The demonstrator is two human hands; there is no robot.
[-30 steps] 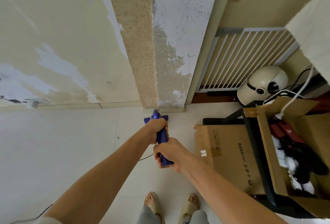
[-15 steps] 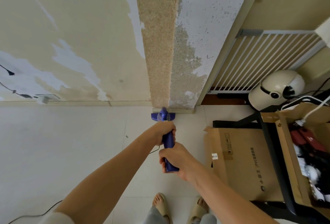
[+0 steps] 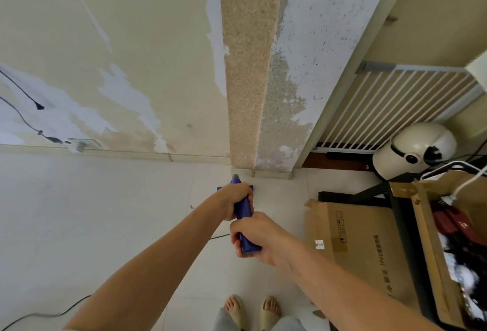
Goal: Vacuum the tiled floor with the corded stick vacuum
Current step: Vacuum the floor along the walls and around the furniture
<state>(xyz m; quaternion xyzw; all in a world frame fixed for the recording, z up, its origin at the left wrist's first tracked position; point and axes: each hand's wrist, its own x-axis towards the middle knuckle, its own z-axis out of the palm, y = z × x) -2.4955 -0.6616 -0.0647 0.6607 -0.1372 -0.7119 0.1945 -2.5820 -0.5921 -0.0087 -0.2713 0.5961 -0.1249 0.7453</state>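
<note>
Over the past second the blue vacuum (image 3: 243,208) has kept its nozzle on the tiled floor (image 3: 105,212) near the base of the rough pillar (image 3: 247,93), so this stroke seems to be working the wall edge. Left hand (image 3: 233,200) grips the shaft nearer the pillar; right hand (image 3: 257,238) wraps the handle end, both grips fully curled. The cardboard box (image 3: 355,246) sits right of the pillar.

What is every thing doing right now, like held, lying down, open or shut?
Blue stick vacuum: held in both hands, head near the wall's base.
Left hand: grips the vacuum higher up.
Right hand: grips the handle end.
Black cord: lying on the tiled floor.
Cardboard box: lying flat.
Helmet: resting by the white gate.
</note>
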